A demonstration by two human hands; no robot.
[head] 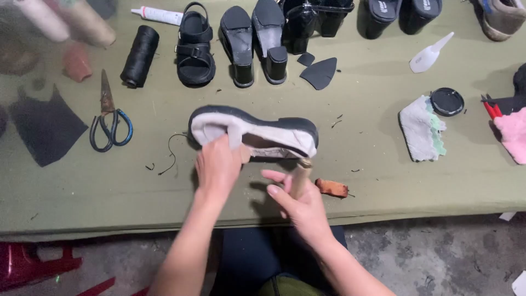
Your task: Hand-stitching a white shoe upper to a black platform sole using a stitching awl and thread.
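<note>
Presently, the following is observed:
Shoe: it is laid on its side on the green table, just beyond both hands; its long axis is run from 9 to 3 o'clock, toe end at 9.
Left hand: it is closed over the near edge of the shoe toward the toe end, fingers curled on the pale upper.
Right hand: it is wrapped around a wooden-handled tool, thumb extended; the tool tip is set against the shoe's heel end at 12 o'clock from this hand.
Nearer hand: the left is in contact with the shoe; the right reaches it only through the tool.
Surroundings: scissors are placed at 9 o'clock, a black thread spool at 10 o'clock, a cloth at 3 o'clock.
</note>
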